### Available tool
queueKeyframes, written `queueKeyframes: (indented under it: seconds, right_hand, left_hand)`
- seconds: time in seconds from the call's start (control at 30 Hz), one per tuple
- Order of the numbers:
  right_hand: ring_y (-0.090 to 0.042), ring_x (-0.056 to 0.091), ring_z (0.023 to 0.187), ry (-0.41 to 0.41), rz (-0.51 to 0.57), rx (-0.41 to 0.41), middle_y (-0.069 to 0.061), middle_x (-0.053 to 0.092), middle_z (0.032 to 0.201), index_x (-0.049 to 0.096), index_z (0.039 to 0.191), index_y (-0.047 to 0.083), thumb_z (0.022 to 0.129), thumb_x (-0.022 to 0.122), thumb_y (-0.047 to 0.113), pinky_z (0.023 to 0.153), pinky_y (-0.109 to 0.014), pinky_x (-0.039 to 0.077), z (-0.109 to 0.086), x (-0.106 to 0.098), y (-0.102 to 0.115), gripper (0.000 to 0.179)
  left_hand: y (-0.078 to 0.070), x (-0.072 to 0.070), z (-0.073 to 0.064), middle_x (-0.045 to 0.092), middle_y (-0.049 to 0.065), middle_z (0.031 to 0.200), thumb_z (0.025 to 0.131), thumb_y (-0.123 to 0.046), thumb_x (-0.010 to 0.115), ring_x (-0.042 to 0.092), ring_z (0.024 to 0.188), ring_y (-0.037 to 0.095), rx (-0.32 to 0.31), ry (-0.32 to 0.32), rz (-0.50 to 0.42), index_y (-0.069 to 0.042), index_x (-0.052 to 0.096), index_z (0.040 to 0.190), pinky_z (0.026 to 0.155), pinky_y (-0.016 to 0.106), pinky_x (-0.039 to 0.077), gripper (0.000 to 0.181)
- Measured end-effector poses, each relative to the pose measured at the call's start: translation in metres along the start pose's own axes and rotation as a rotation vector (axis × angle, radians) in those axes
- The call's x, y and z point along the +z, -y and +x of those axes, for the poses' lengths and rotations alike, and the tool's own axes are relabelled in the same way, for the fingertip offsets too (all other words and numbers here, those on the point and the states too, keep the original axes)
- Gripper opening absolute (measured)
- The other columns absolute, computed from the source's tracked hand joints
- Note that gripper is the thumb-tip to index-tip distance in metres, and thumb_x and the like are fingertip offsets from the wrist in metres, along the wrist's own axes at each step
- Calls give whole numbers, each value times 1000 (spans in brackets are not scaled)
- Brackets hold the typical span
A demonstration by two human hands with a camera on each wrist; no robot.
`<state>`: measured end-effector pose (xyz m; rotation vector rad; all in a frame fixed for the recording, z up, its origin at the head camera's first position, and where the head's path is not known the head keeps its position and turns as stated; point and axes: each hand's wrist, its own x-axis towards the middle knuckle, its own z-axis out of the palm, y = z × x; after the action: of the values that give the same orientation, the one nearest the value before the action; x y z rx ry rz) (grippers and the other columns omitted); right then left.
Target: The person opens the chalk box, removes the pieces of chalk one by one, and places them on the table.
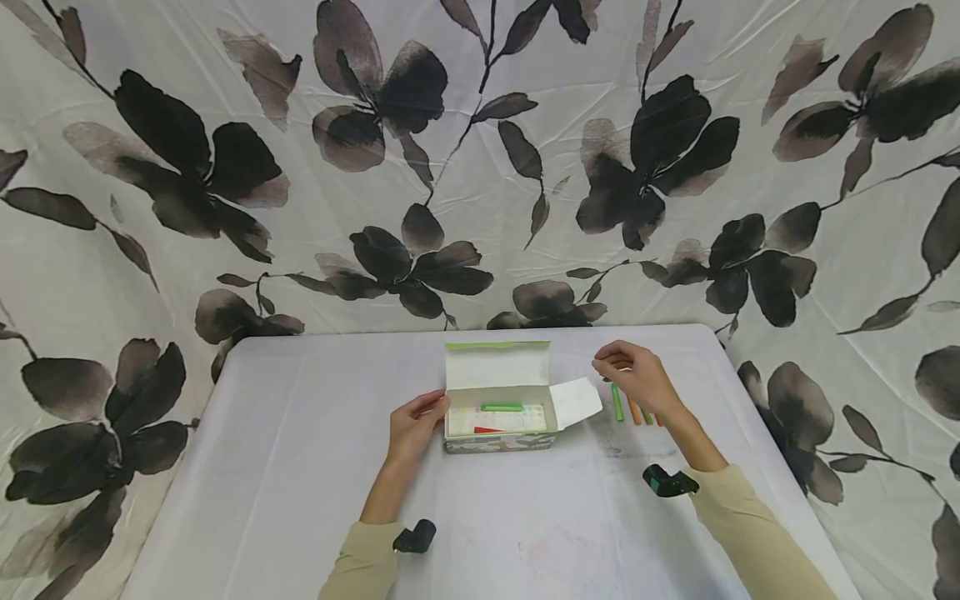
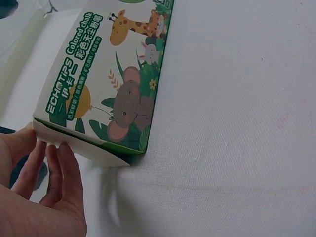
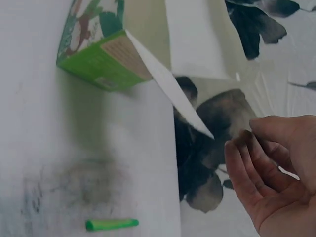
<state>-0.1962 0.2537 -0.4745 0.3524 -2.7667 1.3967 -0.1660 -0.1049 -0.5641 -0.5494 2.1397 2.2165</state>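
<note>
An open chalk box [image 1: 498,445] with green trim and printed animals stands near the table's far side. Inside it, a green chalk stick [image 1: 502,407] lies over a white printed surface with a red patch. My left hand [image 1: 414,425] is at the box's left end, pinching the end flap [image 2: 81,148] between thumb and fingers. To the right of the box, my right hand [image 1: 637,373] hovers with loosely curled fingers, and nothing shows between them. Below it are a green chalk stick [image 1: 617,402], an orange one [image 1: 634,412] and others, partly hidden by the hand.
The box's lid [image 1: 497,365] stands raised at the back, and its right end flap [image 1: 576,401] sticks out toward the chalk sticks. Grey smudges [image 1: 622,452] mark the white tablecloth [image 1: 300,467]. A floral curtain [image 1: 480,183] hangs behind the table.
</note>
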Motion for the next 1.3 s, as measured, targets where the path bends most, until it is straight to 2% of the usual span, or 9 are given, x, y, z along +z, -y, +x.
queueKeyframes:
  seconds: [0.07, 0.37, 0.6, 0.73, 0.93, 1.1, 1.3]
  right_hand:
    - [-33, 71, 90, 15, 2, -16, -18, 73, 101, 68, 112, -3, 100, 68, 12, 74, -29, 58, 2, 7, 4, 19]
    - [-24, 69, 88, 76, 3, -55, -10, 73, 96, 72, 107, 0, 96, 74, 11, 78, -33, 57, 10, 43, 19, 16]
    - [-22, 69, 88, 186, 60, -118, -9, 73, 96, 70, 110, -3, 94, 75, 7, 80, -33, 59, 11, 69, 22, 19]
    - [-21, 69, 87, 236, 65, -144, -8, 72, 95, 71, 108, -1, 94, 75, 4, 79, -31, 59, 11, 83, 22, 16]
    - [-21, 69, 88, 304, 63, -189, -10, 72, 95, 70, 108, -7, 93, 75, 3, 79, -30, 59, 11, 98, 24, 18]
    - [-17, 67, 87, 392, 41, -206, -9, 72, 96, 70, 108, -8, 93, 75, 4, 77, -27, 59, 13, 111, 23, 20]
    - [-20, 68, 88, 483, 5, -261, -15, 72, 98, 69, 107, -9, 91, 75, -4, 78, -26, 59, 15, 127, 26, 18]
  left_hand:
    - [0, -1, 0, 71, 12, 105, 94, -9, 75, 65, 86, 9, -1, -1, -3, 5, 72, 121, 74, 18, 58, 30]
    - [0, 0, 0, 72, 12, 105, 94, -8, 75, 68, 88, 13, 5, 3, -29, 6, 71, 121, 75, 19, 59, 30]
    - [-2, -2, -3, 70, 13, 109, 95, -11, 75, 66, 88, 10, -8, 7, -12, 4, 71, 122, 76, 19, 58, 31]
    - [-4, -2, -5, 69, 14, 112, 96, -12, 75, 67, 93, 14, -17, 18, -17, 4, 70, 124, 77, 19, 58, 33]
    - [-5, -2, -5, 70, 13, 112, 95, -12, 75, 67, 97, 19, -27, 14, -25, 3, 70, 124, 78, 19, 58, 33]
    - [-4, -2, -4, 70, 15, 113, 95, -12, 75, 68, 99, 22, -25, 9, -30, 4, 71, 124, 77, 20, 59, 33]
    - [-1, -2, -1, 72, 14, 110, 95, -11, 75, 69, 96, 21, -15, 7, -31, 4, 71, 123, 76, 20, 59, 32]
